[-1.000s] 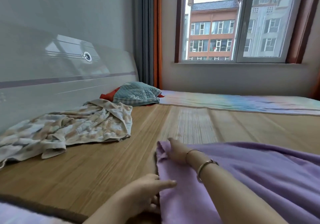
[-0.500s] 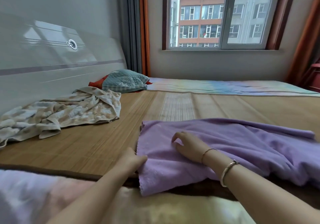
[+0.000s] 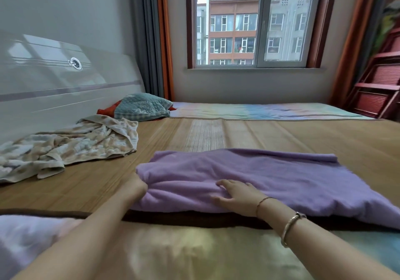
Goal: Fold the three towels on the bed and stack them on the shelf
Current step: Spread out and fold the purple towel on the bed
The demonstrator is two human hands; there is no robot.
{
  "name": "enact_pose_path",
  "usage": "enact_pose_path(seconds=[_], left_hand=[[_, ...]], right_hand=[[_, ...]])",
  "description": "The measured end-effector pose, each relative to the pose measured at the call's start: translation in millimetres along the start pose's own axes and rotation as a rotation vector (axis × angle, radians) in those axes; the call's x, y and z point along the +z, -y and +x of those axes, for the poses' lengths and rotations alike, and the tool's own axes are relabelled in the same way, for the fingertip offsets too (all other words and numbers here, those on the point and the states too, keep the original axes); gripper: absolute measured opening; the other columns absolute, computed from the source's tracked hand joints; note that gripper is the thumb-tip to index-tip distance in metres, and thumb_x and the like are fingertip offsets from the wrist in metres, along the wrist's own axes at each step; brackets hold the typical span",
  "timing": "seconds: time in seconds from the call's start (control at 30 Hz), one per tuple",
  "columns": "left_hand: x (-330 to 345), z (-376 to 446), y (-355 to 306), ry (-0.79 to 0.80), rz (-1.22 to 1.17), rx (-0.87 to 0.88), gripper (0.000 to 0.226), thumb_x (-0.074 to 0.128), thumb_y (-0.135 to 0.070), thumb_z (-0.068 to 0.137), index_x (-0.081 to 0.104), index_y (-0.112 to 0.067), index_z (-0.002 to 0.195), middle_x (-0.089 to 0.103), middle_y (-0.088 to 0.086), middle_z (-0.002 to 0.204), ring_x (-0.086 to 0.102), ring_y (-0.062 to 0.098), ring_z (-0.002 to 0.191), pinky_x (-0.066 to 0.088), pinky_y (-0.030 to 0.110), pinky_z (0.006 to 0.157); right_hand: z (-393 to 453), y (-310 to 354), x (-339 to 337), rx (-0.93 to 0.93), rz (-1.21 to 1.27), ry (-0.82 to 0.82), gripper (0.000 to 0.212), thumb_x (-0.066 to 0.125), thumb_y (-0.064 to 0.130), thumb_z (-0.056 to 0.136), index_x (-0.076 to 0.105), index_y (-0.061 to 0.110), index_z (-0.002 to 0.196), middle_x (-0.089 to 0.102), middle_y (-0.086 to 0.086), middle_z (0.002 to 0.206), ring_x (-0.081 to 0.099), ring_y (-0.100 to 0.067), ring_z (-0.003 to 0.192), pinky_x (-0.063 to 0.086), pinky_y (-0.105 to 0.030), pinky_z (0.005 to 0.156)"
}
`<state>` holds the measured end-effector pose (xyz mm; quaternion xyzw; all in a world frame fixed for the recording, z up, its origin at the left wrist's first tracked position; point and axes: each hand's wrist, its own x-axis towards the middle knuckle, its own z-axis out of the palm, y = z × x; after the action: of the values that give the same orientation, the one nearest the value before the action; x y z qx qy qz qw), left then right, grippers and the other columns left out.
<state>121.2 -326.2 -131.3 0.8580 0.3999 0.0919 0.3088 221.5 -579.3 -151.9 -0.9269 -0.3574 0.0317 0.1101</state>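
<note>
Two hands meet the purple towel (image 3: 259,175), which lies on the bamboo mat (image 3: 281,134) with its long axis running left to right — your left hand (image 3: 135,185) grips its left edge, your right hand (image 3: 238,196) rests flat on top, fingers spread.

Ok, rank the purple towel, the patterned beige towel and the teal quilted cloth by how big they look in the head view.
1. purple towel, though it lies nearest the camera, which inflates it.
2. patterned beige towel, crumpled, so its true size is unsure.
3. teal quilted cloth, farthest away and bunched.
</note>
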Motion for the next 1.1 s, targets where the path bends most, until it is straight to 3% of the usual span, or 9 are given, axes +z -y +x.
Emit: enact_pose_path(seconds=[0.13, 0.2, 0.43, 0.6, 0.7, 0.8, 0.9, 1.0, 1.1], left_hand=[[12.5, -1.8, 7.1, -0.231, 0.238, -0.033, 0.052, 0.05, -0.025, 0.093, 0.03, -0.001, 0.136, 0.036, 0.02, 0.14, 0.039, 0.04, 0.127, 0.035, 0.04, 0.103], [27.6, -5.8, -7.8, -0.275, 0.327, 0.104, 0.053, 0.046, -0.02, 0.092, 0.025, -0.007, 0.138, 0.029, 0.016, 0.143, 0.035, 0.038, 0.13, 0.032, 0.043, 0.106], [100.3, -28.3, -73.2, 0.068, 0.261, 0.536, 0.063, 0.043, -0.059, 0.09, 0.039, -0.02, 0.14, 0.042, 0.002, 0.147, 0.04, 0.024, 0.134, 0.03, 0.045, 0.11], [102.3, -42.6, -45.3, 0.103, 0.266, 0.683, 0.125, 0.017, -0.099, 0.05, 0.013, -0.027, 0.152, 0.018, -0.008, 0.158, 0.018, 0.014, 0.146, 0.008, 0.054, 0.115], [85.7, -36.3, -17.9, 0.083, 0.344, 0.761, 0.134, 0.019, -0.103, 0.039, 0.004, -0.032, 0.152, 0.011, -0.015, 0.158, 0.01, 0.013, 0.147, 0.004, 0.058, 0.114], [70.3, -25.9, 7.1, 0.045, 0.435, 0.741, 0.104, 0.06, -0.065, 0.074, 0.0, -0.029, 0.152, 0.005, -0.015, 0.158, 0.008, 0.013, 0.148, 0.011, 0.056, 0.114], [55.4, -10.6, 21.0, 0.022, 0.458, 0.766, 0.072, 0.044, -0.007, 0.093, 0.004, -0.028, 0.149, 0.003, -0.01, 0.157, 0.011, 0.016, 0.148, 0.019, 0.047, 0.118], [35.1, -2.7, 23.1, -0.054, 0.558, 0.861, 0.081, 0.039, 0.009, 0.083, 0.001, -0.013, 0.151, 0.006, 0.003, 0.159, 0.016, 0.019, 0.147, 0.02, 0.036, 0.119], [18.2, -4.2, 31.3, -0.018, 0.499, 0.865, 0.082, 0.036, 0.011, 0.081, 0.006, -0.017, 0.152, 0.008, -0.003, 0.158, 0.015, 0.011, 0.146, 0.012, 0.021, 0.117]], right_hand=[[-4.3, -3.2, 3.5, -0.018, 0.078, -0.062, 0.059, 0.033, 0.064, 0.091, 0.047, 0.026, 0.134, 0.052, 0.002, 0.138, 0.048, -0.018, 0.126, 0.034, -0.036, 0.105], [-8.2, -18.1, -0.5, 0.027, 0.1, -0.14, 0.064, 0.027, 0.067, 0.088, 0.051, 0.024, 0.128, 0.057, -0.001, 0.132, 0.053, -0.02, 0.119, 0.039, -0.033, 0.099], [-54.8, -92.2, -20.4, 0.12, 0.138, -0.052, 0.095, 0.045, 0.084, 0.068, 0.031, 0.029, 0.145, 0.042, 0.008, 0.145, 0.042, -0.014, 0.131, 0.032, -0.031, 0.109], [-78.4, -102.8, -23.6, 0.01, 0.022, 0.023, 0.08, 0.056, 0.033, 0.074, 0.023, 0.028, 0.146, 0.029, 0.003, 0.154, 0.017, -0.014, 0.146, 0.017, -0.034, 0.118], [-84.4, -109.2, -29.1, 0.098, -0.054, 0.069, 0.082, 0.053, 0.015, 0.075, 0.018, 0.026, 0.148, 0.022, 0.001, 0.158, 0.012, -0.013, 0.147, 0.016, -0.035, 0.118], [-87.5, -116.4, -33.7, 0.213, -0.205, 0.162, 0.086, 0.053, 0.011, 0.078, 0.009, 0.025, 0.151, 0.009, 0.001, 0.161, 0.007, -0.016, 0.148, 0.015, -0.038, 0.119], [-90.2, -126.0, -37.8, 0.299, -0.448, 0.175, 0.078, 0.051, 0.009, 0.087, 0.01, 0.023, 0.152, 0.012, -0.005, 0.16, 0.016, -0.02, 0.147, 0.022, -0.033, 0.116], [-96.2, -131.5, -47.3, 0.327, -0.612, -0.065, 0.039, 0.051, 0.014, 0.089, 0.05, 0.024, 0.126, 0.054, -0.002, 0.134, 0.054, -0.021, 0.122, 0.046, -0.03, 0.091], [-103.7, -125.2, -49.3, 0.339, -0.62, -0.164, 0.028, 0.047, 0.019, 0.087, 0.058, 0.028, 0.111, 0.064, 0.002, 0.117, 0.061, -0.022, 0.11, 0.043, -0.03, 0.079]])
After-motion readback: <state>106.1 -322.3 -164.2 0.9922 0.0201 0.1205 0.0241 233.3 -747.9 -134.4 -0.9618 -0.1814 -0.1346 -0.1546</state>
